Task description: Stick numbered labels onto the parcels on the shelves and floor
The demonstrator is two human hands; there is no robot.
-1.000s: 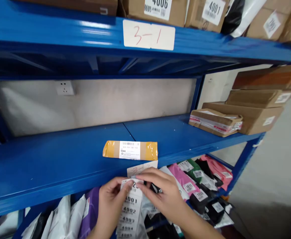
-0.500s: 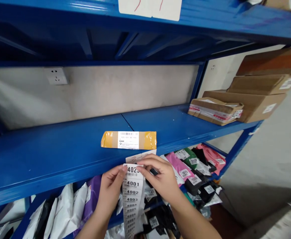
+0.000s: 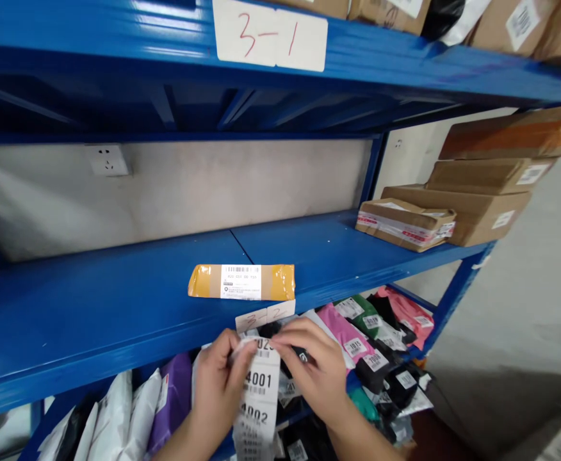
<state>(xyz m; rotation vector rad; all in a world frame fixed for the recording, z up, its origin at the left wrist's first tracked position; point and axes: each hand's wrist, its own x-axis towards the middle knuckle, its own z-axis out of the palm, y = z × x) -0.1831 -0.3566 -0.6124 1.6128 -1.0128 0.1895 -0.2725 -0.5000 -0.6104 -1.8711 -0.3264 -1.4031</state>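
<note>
- Lying on blue shelf (image 3: 93,301): oblong parcel (image 3: 241,282), glossy yellow ends.
- Cardboard boxes (image 3: 477,214), stacked right.
- Plastic bags (image 3: 342,328) below.
- Left hand (image 3: 218,381), right hand (image 3: 316,368): fingers pinching paper labels (image 3: 260,392).

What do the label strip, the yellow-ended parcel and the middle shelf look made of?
Label strip: likely thin, smooth paper; it hangs limply.
Parcel: apparently brown cardboard, ends seemingly under glossy yellow tape, judging by shiny creases.
Middle shelf: probably painted metal, glossy blue, given its sheen and panel seam.
</note>
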